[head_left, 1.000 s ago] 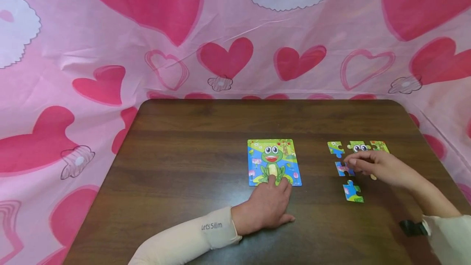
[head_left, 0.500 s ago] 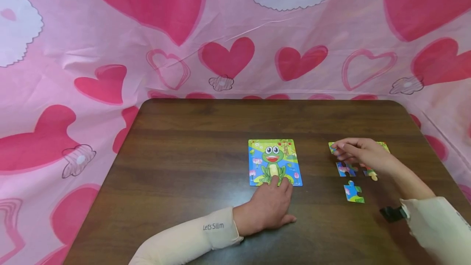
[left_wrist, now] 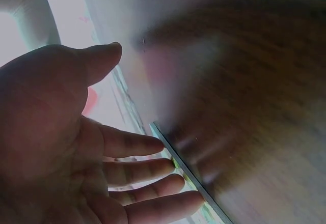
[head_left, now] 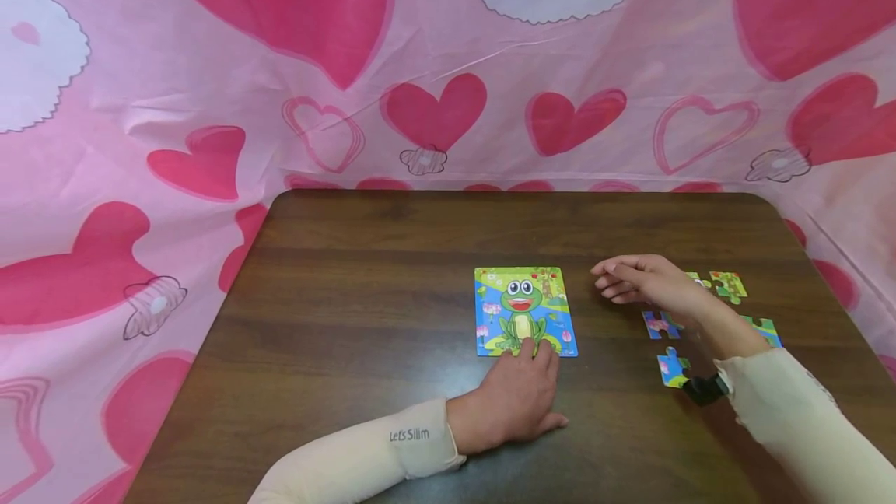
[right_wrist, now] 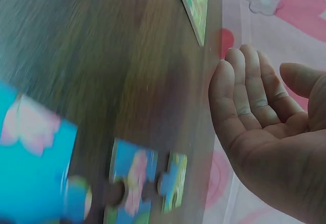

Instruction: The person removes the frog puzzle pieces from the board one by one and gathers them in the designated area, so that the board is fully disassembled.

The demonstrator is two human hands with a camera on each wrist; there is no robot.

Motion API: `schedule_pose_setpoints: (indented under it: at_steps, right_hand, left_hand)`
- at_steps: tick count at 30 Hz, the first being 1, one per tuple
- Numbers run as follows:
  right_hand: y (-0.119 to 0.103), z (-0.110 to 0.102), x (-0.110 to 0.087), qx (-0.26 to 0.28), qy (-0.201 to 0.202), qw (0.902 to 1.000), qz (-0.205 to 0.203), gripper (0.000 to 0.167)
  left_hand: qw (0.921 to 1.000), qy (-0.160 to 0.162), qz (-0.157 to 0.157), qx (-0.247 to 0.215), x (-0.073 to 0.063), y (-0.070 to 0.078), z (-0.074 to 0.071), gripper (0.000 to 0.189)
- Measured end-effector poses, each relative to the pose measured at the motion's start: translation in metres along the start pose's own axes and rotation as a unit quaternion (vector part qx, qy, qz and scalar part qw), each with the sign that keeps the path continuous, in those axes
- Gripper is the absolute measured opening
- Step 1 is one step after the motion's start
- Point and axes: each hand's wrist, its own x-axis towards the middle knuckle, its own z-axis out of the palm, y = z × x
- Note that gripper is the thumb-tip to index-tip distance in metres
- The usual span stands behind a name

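In the head view, a square frog picture board point(head_left: 523, 308) lies flat near the table's middle. The fingertips of my left hand point(head_left: 516, 399) touch its near edge with the fingers extended; the left wrist view shows these fingers against the board's edge point(left_wrist: 189, 175). My right hand point(head_left: 647, 282) hovers between the board and the loose jigsaw pieces, its fingers loosely bent. In the right wrist view the palm of the right hand point(right_wrist: 270, 127) faces the camera and holds nothing. A blue-and-pink jigsaw piece point(head_left: 659, 324) lies below this hand. Other pieces are partly hidden by the arm.
Further jigsaw pieces lie at the right: a green corner one point(head_left: 729, 284), one beyond the forearm point(head_left: 766, 330) and a near one point(head_left: 672, 369). The brown wooden table point(head_left: 364, 278) ends at a pink heart-patterned cloth point(head_left: 336, 45).
My right hand has moved left from above the jigsaw pieces toward the frog board, uncovering the right-hand pieces. My left hand stays at the board's near edge.
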Motion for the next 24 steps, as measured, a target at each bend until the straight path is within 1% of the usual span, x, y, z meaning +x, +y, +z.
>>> schedule_pose_setpoints:
  at_steps: [2, 8, 13, 18, 24]
  right_hand:
    - [-0.003, 0.005, 0.005, 0.012, -0.007, 0.9999, 0.002, 0.053]
    - [-0.011, 0.021, 0.020, 0.017, -0.019, 0.9996, 0.012, 0.050]
    - [-0.018, 0.035, 0.032, 0.024, -0.039, 0.9989, 0.005, 0.047]
    - [-0.021, 0.048, 0.042, 0.028, -0.052, 0.9982, 0.001, 0.043]
    - [-0.021, 0.065, 0.048, 0.035, -0.075, 0.9966, 0.004, 0.041]
  left_hand:
    - [1.0000, 0.000, 0.002, -0.003, 0.000, 0.000, 0.000, 0.086]
    - [1.0000, -0.002, 0.005, -0.005, 0.001, 0.000, 0.001, 0.087]
    - [1.0000, 0.002, 0.001, 0.005, 0.001, 0.002, 0.000, 0.088]
    - [1.0000, -0.004, 0.003, 0.006, 0.000, 0.003, 0.000, 0.089]
    - [0.9998, -0.009, 0.017, 0.010, 0.002, 0.002, -0.001, 0.091]
